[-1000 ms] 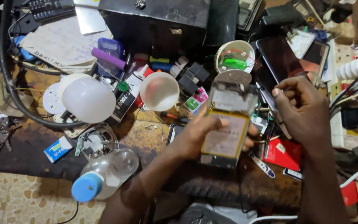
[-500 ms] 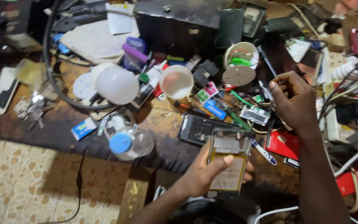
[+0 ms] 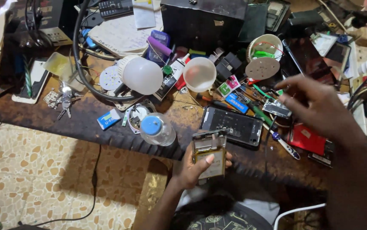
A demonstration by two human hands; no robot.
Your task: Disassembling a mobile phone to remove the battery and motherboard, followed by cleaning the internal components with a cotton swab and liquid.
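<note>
Starting at the left of the frame, a bunch of keys (image 3: pixel 62 99) lies on the dark desk (image 3: pixel 30 117), with a white bulb (image 3: pixel 140 75) in the upper middle and a clear plastic bottle with a blue cap (image 3: pixel 156 129) below it near the desk's edge. Just right of the bottle, low in the centre, the left hand (image 3: pixel 196 168) has its fingers wrapped around an opened phone (image 3: pixel 209 153), thumb lying across its yellowish battery. A black phone (image 3: pixel 233 125) rests flat on the desk just above. At the right, the right hand (image 3: pixel 319 108) hovers over small circuit parts, fingers loosely curled and holding nothing visible.
</note>
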